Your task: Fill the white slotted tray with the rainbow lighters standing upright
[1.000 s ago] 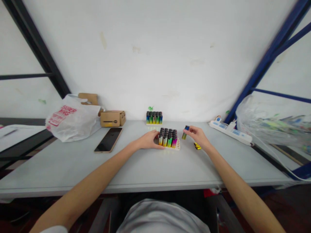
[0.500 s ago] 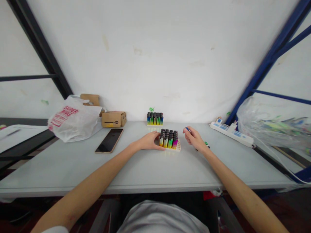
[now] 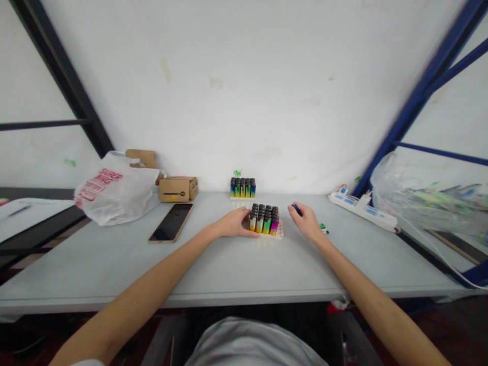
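As the left hand [image 3: 233, 222], curled, grips the white plastic tray [image 3: 281, 232] of black-topped multicoloured lighters [image 3: 267, 225], frame centre, I see the right hand [image 3: 306, 220] just right, fingers bent, pinching a half-hidden blue lighter [image 3: 296, 208].

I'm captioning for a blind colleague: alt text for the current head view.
A person's left hand holds a white tray of upright lighters; the right hand holds a blue item, mostly hidden, beside it. More lighters stand behind, and a phone lies left.
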Tool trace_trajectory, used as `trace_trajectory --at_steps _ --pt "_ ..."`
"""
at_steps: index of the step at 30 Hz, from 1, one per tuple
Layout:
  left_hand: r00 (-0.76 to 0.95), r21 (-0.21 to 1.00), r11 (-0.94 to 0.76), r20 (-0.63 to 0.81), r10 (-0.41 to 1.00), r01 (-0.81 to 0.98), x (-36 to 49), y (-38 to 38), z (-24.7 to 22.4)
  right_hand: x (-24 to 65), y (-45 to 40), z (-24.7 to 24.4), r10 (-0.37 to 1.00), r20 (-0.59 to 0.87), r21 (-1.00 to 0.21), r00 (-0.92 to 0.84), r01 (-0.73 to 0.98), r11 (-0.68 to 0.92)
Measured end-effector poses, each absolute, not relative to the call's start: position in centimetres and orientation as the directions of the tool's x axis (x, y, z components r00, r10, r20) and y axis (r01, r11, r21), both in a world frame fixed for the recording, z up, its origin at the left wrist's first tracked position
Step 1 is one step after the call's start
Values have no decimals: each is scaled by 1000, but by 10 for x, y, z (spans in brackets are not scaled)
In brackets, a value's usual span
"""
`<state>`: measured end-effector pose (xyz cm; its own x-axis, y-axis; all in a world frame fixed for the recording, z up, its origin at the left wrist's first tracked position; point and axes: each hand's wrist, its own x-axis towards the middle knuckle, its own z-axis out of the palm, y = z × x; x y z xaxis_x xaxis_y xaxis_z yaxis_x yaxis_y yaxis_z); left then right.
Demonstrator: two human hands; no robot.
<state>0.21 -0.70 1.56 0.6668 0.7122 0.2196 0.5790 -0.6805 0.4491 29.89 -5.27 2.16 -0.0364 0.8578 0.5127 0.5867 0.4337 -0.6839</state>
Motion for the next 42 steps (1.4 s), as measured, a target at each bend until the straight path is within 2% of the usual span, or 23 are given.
trace_trajectory --at_steps 6,10,16,25,33,42 --pt "674 446 -687 219 706 574 2 -8 16 300 -53 22 885 438 -726 -161 518 453" --pt "677 435 -690 217 703 578 2 -7 16 303 -49 22 834 497 -625 -239 568 535" --pt "666 438 -683 222 712 584 3 -9 17 309 -47 19 847 478 -568 -232 654 500" --pt "668 457 -683 225 709 570 3 -9 17 310 -45 15 837 461 -580 -295 614 535" --pt "669 438 -690 232 706 576 3 -8 16 308 -43 11 827 503 -615 -252 567 547" --pt "669 437 -693 238 704 573 3 -8 16 315 -46 16 814 373 -569 -446 583 580"
